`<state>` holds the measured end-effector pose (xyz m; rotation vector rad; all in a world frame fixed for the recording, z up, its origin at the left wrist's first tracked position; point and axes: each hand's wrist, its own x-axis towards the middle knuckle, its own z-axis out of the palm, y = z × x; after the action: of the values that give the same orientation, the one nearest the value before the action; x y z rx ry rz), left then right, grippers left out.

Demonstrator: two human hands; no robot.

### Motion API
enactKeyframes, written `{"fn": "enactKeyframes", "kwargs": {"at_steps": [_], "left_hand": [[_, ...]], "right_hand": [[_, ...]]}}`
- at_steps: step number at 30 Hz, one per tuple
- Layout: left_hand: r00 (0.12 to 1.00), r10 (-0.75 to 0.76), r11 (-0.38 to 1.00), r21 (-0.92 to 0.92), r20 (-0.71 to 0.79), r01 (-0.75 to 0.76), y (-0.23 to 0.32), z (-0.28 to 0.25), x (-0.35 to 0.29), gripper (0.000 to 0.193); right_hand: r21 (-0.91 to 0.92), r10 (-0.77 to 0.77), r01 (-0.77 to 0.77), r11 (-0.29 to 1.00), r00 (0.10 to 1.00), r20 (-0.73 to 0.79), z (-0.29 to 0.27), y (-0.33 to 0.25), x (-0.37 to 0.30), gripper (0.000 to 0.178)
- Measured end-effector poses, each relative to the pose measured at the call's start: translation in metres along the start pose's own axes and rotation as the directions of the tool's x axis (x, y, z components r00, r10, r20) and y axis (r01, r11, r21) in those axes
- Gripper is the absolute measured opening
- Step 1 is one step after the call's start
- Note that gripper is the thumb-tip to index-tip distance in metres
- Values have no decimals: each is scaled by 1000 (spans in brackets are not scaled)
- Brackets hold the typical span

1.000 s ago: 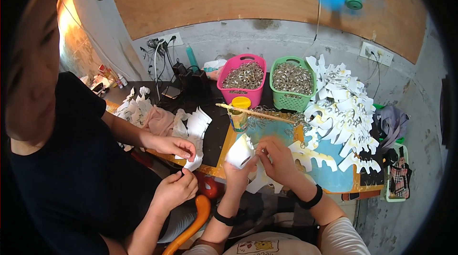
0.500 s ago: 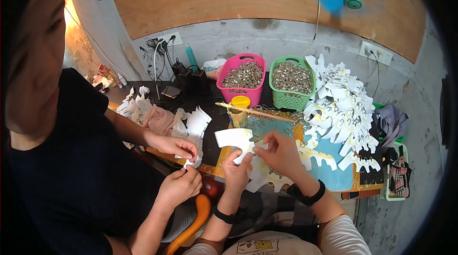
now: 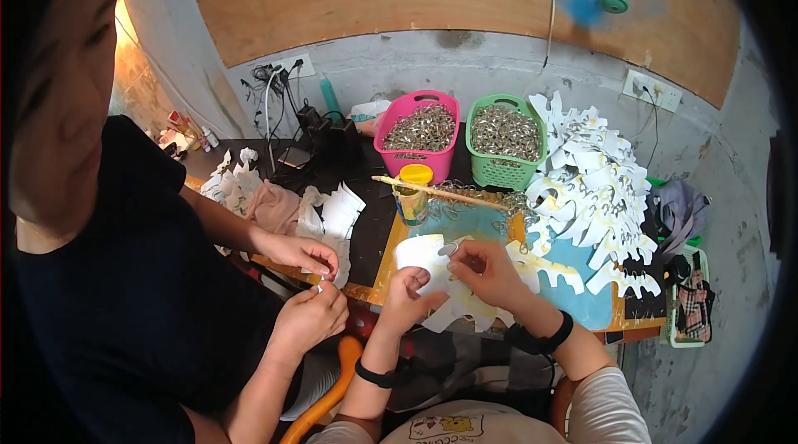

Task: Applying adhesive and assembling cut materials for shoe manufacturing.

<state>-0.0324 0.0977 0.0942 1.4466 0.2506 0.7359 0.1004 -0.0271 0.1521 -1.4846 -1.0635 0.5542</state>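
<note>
My left hand [image 3: 407,301] pinches a white cut piece [image 3: 422,251] with yellowish stains, which curves up over the fingers. To its right, my right hand [image 3: 489,276] has its thumb and forefinger closed on a small metal ring [image 3: 450,249] at the piece's edge. Whether the ring passes through the piece I cannot make out. Under my hands lie more stained white pieces with scalloped edges [image 3: 465,311]. Just beyond stands a jar with a yellow lid [image 3: 416,173], a thin wooden stick [image 3: 449,193] lying across it.
Pink [image 3: 428,163] and green [image 3: 505,170] baskets full of metal rings stand at the back. A tall heap of white pieces [image 3: 594,170] rises at right. On my left, a co-worker's hands [image 3: 312,303] handle a small white piece. Loose rings [image 3: 465,194] lie behind the jar.
My right hand now shows a metal ring in its fingers, close to the white piece. The piece has turned and shifted slightly right. The co-worker's hands have come closer together.
</note>
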Motion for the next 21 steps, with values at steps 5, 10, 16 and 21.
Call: {"fn": "enactKeyframes", "kwargs": {"at_steps": [5, 10, 16, 21], "left_hand": [[998, -58, 994, -92, -20, 56, 20, 18, 12, 14], [975, -139, 982, -151, -171, 114, 8, 38, 6, 17], [969, -77, 962, -272, -233, 11, 18, 38, 11, 15], [958, -264, 789, -597, -110, 148, 32, 44, 11, 13]], "right_hand": [[232, 196, -213, 949, 976, 93, -4, -18, 0, 15], [-185, -76, 45, 982, 983, -166, 13, -13, -6, 18], [-203, -87, 67, 977, 992, -92, 10, -10, -5, 26], [-35, -80, 80, 996, 997, 3, 3, 15, -4, 26]]}}
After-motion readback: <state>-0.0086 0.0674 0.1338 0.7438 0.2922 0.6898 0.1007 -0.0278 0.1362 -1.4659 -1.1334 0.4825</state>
